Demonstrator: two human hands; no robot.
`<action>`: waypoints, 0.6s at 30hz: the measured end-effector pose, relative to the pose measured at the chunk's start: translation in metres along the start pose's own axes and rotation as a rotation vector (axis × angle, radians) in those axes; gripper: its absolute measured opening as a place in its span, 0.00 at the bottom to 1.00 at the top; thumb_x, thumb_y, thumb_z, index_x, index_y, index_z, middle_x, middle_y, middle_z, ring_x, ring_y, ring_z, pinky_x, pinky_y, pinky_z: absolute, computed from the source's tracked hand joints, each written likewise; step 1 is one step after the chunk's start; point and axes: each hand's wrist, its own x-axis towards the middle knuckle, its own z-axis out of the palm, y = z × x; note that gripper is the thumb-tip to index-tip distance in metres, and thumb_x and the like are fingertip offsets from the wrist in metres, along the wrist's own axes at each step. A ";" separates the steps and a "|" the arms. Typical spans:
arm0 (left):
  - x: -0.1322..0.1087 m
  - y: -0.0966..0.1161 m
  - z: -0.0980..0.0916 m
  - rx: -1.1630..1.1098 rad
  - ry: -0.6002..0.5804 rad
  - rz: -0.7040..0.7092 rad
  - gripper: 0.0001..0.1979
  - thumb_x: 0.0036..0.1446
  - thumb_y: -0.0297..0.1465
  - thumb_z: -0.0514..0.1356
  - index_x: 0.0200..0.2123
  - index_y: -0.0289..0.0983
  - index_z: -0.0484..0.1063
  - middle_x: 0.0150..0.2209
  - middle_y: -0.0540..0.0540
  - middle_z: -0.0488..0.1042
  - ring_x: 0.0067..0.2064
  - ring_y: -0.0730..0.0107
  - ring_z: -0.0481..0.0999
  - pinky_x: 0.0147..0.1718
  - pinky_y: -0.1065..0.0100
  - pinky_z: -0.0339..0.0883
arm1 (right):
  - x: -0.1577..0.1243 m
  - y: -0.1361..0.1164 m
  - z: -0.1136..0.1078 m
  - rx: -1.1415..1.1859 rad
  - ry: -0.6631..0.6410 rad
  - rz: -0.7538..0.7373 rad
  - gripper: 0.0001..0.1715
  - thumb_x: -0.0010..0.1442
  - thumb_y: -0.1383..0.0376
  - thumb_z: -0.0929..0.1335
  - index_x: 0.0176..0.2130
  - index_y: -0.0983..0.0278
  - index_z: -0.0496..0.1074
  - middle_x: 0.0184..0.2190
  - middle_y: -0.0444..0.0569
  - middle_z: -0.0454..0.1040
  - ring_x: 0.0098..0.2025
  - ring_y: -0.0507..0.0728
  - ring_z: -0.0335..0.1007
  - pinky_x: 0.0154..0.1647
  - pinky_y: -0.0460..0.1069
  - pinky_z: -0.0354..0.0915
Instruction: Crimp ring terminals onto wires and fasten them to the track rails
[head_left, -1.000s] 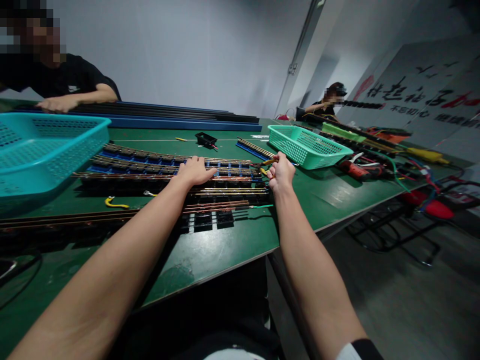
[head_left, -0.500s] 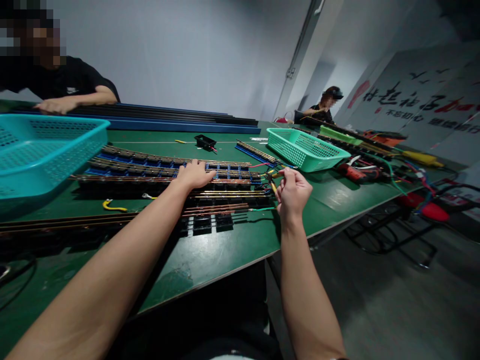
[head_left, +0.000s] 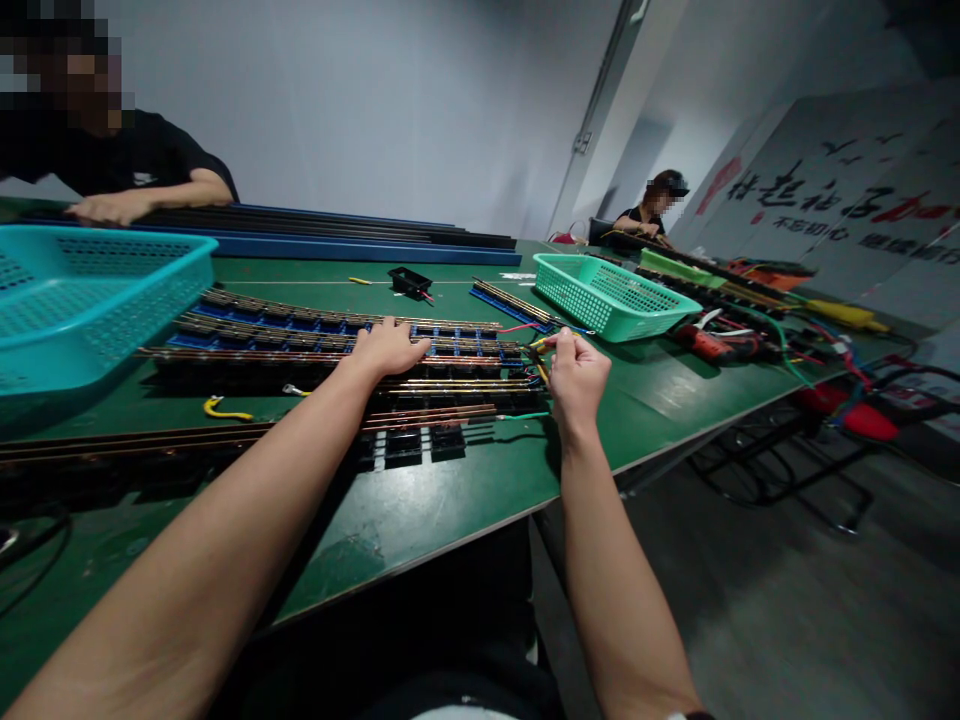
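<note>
My left hand (head_left: 390, 348) lies with its fingers spread on top of the long blue strips with brass-coloured rails (head_left: 457, 340), pressing on them. My right hand (head_left: 577, 375) is closed around yellow-handled pliers (head_left: 543, 366), whose dark jaws point left at the right end of these strips. What the jaws touch is too small to make out. Thin wires come out at that end, one of them pink (head_left: 519, 327). Nearer to me lie black-based strips with copper-coloured bars (head_left: 431, 416), and a green wire (head_left: 523, 416) sticks out from their end.
A turquoise basket (head_left: 112, 345) stands at the left, a green basket (head_left: 615, 318) at the right. A short rail strip (head_left: 510, 303), a black holder (head_left: 409, 282) and a yellow wire piece (head_left: 227, 411) lie on the green table (head_left: 450, 510). Two people sit across and farther along.
My right hand with the pliers has shifted slightly left, toward the strip ends. My left hand stays in place on the strips.
</note>
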 end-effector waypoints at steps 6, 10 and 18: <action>0.001 -0.001 0.002 0.010 -0.003 0.002 0.35 0.58 0.51 0.40 0.57 0.34 0.64 0.59 0.32 0.61 0.58 0.46 0.63 0.52 0.51 0.58 | -0.014 -0.006 0.014 -0.460 -0.205 -0.349 0.23 0.60 0.58 0.60 0.21 0.64 0.72 0.16 0.44 0.67 0.20 0.49 0.58 0.25 0.45 0.50; 0.002 -0.001 0.003 0.014 0.002 0.001 0.35 0.59 0.50 0.39 0.57 0.35 0.64 0.58 0.33 0.62 0.57 0.47 0.63 0.52 0.51 0.58 | -0.022 -0.007 0.021 -0.550 -0.403 -0.450 0.19 0.59 0.61 0.61 0.22 0.63 0.72 0.19 0.46 0.72 0.21 0.50 0.61 0.27 0.46 0.50; 0.001 -0.001 0.003 0.009 0.000 0.010 0.34 0.59 0.50 0.39 0.57 0.33 0.64 0.59 0.32 0.61 0.58 0.46 0.62 0.52 0.49 0.57 | -0.017 -0.007 0.011 -0.247 0.048 -0.139 0.13 0.56 0.59 0.63 0.38 0.65 0.69 0.15 0.37 0.62 0.16 0.48 0.53 0.21 0.44 0.50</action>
